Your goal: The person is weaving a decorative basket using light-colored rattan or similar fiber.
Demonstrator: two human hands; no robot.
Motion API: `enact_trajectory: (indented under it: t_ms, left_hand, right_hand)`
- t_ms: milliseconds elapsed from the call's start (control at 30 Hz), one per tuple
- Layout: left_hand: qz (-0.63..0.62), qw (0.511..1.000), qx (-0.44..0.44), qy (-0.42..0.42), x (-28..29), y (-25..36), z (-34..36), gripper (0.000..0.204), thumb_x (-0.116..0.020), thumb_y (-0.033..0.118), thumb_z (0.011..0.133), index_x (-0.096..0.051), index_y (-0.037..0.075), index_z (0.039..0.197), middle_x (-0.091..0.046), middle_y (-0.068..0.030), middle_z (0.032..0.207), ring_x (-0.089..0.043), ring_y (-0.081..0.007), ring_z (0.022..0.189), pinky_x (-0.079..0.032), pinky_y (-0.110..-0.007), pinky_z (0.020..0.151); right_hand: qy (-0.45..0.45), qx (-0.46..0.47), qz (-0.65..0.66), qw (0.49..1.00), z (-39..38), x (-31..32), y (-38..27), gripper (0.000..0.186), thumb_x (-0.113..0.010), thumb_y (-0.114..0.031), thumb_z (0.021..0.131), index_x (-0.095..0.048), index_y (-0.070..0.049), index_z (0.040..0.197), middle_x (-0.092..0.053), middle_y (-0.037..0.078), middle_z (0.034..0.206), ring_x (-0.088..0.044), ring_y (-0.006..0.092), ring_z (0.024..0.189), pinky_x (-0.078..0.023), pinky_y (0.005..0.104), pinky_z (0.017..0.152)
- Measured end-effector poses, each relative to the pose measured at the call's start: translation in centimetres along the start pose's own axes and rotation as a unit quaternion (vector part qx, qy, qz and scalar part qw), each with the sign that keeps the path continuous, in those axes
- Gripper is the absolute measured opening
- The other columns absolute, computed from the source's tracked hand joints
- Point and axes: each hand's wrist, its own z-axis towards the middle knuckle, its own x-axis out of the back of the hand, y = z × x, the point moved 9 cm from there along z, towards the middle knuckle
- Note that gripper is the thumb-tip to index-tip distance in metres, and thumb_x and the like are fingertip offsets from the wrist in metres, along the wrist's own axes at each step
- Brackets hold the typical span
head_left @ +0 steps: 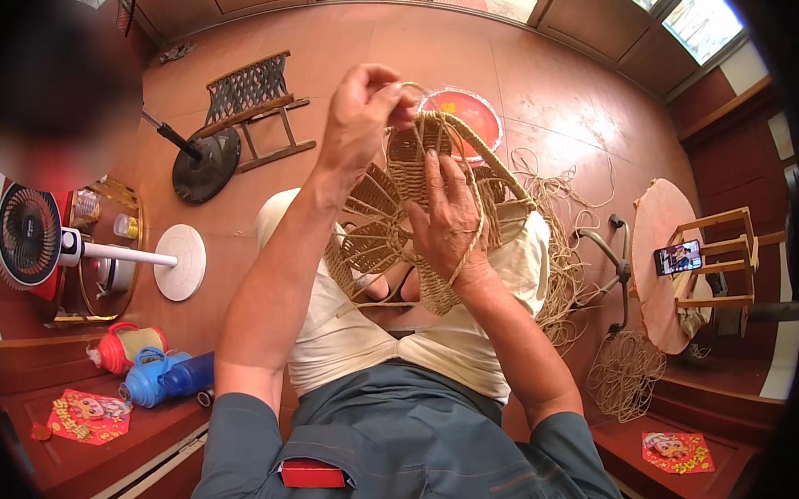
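Observation:
A half-made woven straw basket rests across my lap, with petal-like panels and a braided rim band. My left hand is raised at its far end, thumb and fingers closed in a pinch on a thin straw cord. My right hand grips the middle panel, fingers pressed along the weave and thumb to the left. A loop of cord passes round the right side of that hand. The underside of the basket is hidden.
A red-rimmed basin stands just beyond the basket. Loose cord lies in a heap at right, beside a round stool carrying a wooden frame and phone. At left are a fan, flasks and a folding stool.

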Motion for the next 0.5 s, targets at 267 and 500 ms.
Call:
enact_trajectory:
  t_ms: [267, 500]
  left_hand:
    - [0.139, 0.985, -0.037, -0.095, -4.9, 0.5, 0.9, 0.022, -0.06, 0.019, 0.112, -0.058, 0.001, 0.126, -0.073, -0.01, 0.102, -0.074, -0.0166, 0.088, -0.063, -0.031, 0.082]
    - [0.433, 0.89, -0.143, -0.005, -3.9, -0.8, -5.7, 0.017, -0.055, 0.014, 0.109, -0.047, 0.005, 0.12, -0.069, -0.0282, 0.1, -0.07, -0.0519, 0.093, -0.056, -0.056, 0.078]
  right_hand:
    - [-0.033, -0.048, 0.02, 0.998, 0.9, -0.1, 0.3, 0.078, -0.078, -0.027, 0.092, -0.044, -0.004, 0.158, -0.052, 0.022, 0.146, -0.069, 0.0386, 0.108, -0.058, 0.0476, 0.091]
    - [-0.01, -0.045, 0.057, 0.997, 1.7, -0.1, 0.8, 0.054, -0.074, -0.019, 0.093, -0.055, -0.01, 0.143, -0.057, 0.018, 0.138, -0.071, 0.0381, 0.106, -0.059, 0.0491, 0.086]
